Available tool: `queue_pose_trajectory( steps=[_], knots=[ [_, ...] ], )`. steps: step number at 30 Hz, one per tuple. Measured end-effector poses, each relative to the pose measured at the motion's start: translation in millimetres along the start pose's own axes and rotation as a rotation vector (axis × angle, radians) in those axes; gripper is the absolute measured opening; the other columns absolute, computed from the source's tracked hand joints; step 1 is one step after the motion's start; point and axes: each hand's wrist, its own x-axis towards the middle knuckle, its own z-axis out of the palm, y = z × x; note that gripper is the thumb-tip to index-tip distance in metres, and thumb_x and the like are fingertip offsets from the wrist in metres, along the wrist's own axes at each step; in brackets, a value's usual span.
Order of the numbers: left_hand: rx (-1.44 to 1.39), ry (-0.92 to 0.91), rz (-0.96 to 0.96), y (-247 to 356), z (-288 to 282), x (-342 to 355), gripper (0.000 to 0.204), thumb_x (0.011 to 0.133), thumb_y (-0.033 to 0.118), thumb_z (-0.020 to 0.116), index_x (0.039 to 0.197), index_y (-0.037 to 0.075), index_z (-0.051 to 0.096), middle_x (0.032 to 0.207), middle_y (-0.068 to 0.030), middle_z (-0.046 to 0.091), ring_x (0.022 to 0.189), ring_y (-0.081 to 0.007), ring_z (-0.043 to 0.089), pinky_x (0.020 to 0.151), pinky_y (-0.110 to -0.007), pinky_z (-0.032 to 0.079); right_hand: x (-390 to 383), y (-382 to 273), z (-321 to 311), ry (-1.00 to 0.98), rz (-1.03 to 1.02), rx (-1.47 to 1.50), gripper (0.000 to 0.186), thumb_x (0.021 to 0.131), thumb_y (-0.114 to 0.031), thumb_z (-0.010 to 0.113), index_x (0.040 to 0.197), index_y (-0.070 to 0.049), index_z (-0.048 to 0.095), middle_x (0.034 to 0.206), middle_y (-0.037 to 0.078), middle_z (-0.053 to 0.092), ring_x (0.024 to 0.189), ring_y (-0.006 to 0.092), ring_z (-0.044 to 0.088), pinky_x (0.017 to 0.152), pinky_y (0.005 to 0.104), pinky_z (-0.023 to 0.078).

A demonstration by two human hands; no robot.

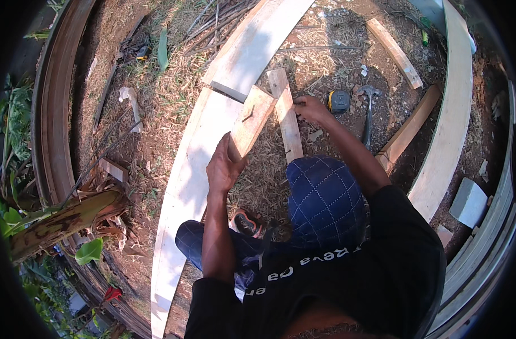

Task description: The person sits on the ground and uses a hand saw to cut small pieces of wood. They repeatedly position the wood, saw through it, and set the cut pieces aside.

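My left hand (225, 167) is closed around the lower end of a short wooden block (257, 120), which has a bent-looking nail (247, 115) standing out of its face. The block rests at a slant over the edge of a long pale board (184, 169). Beside it, a narrow wooden strip (288, 121) reaches from near the block's upper end down to my knee, with a small nail (287, 151) near its lower end. My right hand (312, 111) has its fingers curled against the strip's right edge; the fingertips are partly hidden.
Right of my right hand lie a tape measure (338, 101) and a claw hammer (368, 110). Wooden offcuts (394, 53) and another long board (453, 113) lie farther right. A second pale board (263, 42) meets the first, above the block. Banana trunk (71, 220) at left.
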Motion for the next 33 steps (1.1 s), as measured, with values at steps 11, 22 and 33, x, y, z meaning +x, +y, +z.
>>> queue_pose_trajectory(
  steps=[11, 22, 33],
  knots=[
    [0.296, -0.169, 0.112, 29.2, 100.7, 89.7, 0.094, 0.076, 0.034, 0.083, 0.157, 0.016, 0.039, 0.137, -0.0202, 0.064, 0.119, -0.0384, 0.067, 0.100, -0.049, 0.056, -131.4, 91.3, -32.2, 0.480, -0.025, -0.642, 0.046, 0.096, -0.030, 0.067, 0.132, -0.003, 0.057, 0.103, 0.024, 0.071, 0.098, 0.0430, 0.070, 0.084, 0.0543, 0.053],
    [0.322, -0.228, 0.027, 42.6, 84.0, 112.3, 0.092, 0.079, 0.034, 0.080, 0.159, 0.017, 0.039, 0.154, -0.0214, 0.053, 0.133, -0.0371, 0.061, 0.112, -0.045, 0.051, -65.8, 5.6, 63.5, 0.183, -0.005, -0.424, 0.079, 0.088, -0.049, 0.078, 0.143, -0.001, 0.047, 0.123, 0.026, 0.069, 0.117, 0.0428, 0.067, 0.099, 0.0517, 0.051],
    [0.197, -0.233, 0.098, 55.4, 131.4, 109.7, 0.084, 0.080, 0.022, 0.079, 0.153, 0.013, 0.039, 0.145, -0.0191, 0.059, 0.130, -0.0382, 0.061, 0.110, -0.050, 0.049, -153.3, 66.4, -52.6, 0.399, 0.028, -0.652, 0.058, 0.092, -0.021, 0.068, 0.148, -0.014, 0.055, 0.124, 0.023, 0.065, 0.109, 0.0439, 0.067, 0.095, 0.0494, 0.054]
  ],
)
